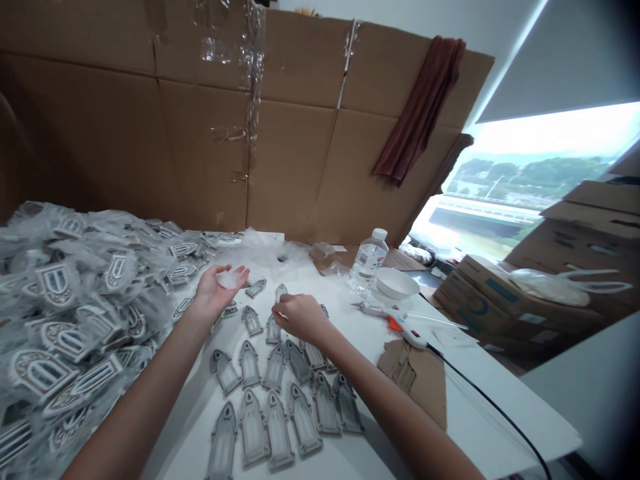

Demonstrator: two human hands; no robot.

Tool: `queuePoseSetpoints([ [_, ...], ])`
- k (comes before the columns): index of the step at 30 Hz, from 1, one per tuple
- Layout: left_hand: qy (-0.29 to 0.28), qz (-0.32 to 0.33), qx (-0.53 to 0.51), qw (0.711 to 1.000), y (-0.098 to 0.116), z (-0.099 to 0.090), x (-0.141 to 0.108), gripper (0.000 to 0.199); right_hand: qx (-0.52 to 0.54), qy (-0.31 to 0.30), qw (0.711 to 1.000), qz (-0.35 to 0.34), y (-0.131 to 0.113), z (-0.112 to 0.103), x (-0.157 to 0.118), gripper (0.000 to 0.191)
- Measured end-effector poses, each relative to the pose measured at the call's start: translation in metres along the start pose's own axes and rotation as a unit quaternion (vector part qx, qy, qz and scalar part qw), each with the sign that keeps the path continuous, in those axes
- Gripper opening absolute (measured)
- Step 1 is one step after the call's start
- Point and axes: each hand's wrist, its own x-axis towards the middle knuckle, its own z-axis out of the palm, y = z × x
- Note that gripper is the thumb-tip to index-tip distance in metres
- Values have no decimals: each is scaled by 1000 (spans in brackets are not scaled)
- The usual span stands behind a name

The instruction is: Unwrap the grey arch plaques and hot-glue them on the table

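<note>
My left hand (209,293) is palm up, with a small whitish translucent piece (229,280) resting in it under slightly curled fingers. Further right, my right hand (303,316) is closed in a pinch, low over a small arched window-shaped piece (273,331). Whatever its fingertips hold is hidden. Between and below my forearms, several grey arched window frames (278,427) with pale translucent panes lie in rows on the white table (185,427). Smaller arched pieces (252,320) lie between the two hands.
Wrapped window-shaped pieces (55,287) are heaped on the left. A glue gun (395,323), torn cardboard (425,380), a white bowl (397,283) and a plastic bottle (369,260) stand or lie at right. Tall cardboard (200,147) walls the back, with a reddish-brown cloth (423,110) over it.
</note>
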Motion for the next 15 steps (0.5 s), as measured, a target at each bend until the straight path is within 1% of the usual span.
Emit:
queuePoseSetpoints([
  [3,-2,-2,-7,1000,0,2,-2,15,-14,-17,1000,10,0,15,-17,24],
  [7,-8,2,-8,1000,-1,0,0,15,-32,-30,999,9,-5,21,-24,23],
  [12,-17,5,-4,1000,-1,0,1,14,-44,-22,999,-12,-15,22,-12,31],
  [15,-23,2,-3,1000,-1,1,1,12,-44,-28,998,-33,-22,29,1,30],
])
